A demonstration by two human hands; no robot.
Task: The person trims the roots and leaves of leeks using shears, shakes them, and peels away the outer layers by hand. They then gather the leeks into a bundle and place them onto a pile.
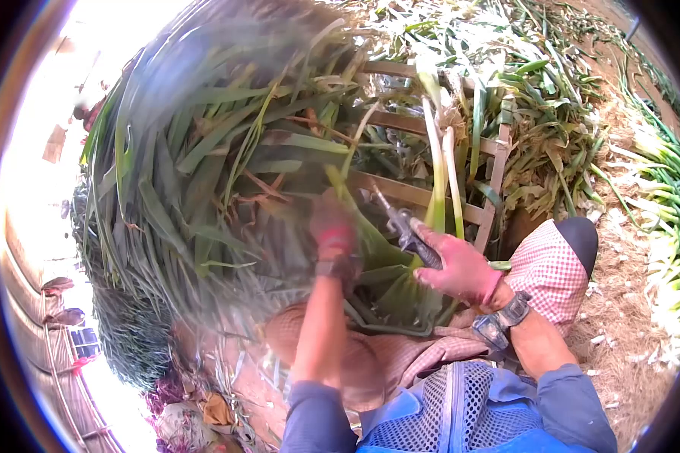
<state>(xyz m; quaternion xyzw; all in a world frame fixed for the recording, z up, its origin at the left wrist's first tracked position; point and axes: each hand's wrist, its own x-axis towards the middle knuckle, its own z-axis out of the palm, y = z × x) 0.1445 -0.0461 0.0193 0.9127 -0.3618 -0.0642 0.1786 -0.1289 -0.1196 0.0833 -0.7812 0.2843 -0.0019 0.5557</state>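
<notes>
My right hand [457, 268], in a pink glove, is wrapped round the dark handle of an air blow gun [412, 235]. Its thin metal nozzle points up and left. My left hand [332, 223], also gloved, is smeared by motion, and its fingers cannot be made out. Green onion leaves [374, 245] lie between the two hands and over my lap. Pale green onion stalks [436, 155] stand just beyond the blow gun, against a wooden slatted frame [400, 121].
A tall heap of green onions [181, 166] rises on the left, partly blurred. Stripped leaves [551, 136] pile up behind the frame. At right, a row of green onions with white stems [661, 226] lies along the ground beside scattered dry peelings [619, 325].
</notes>
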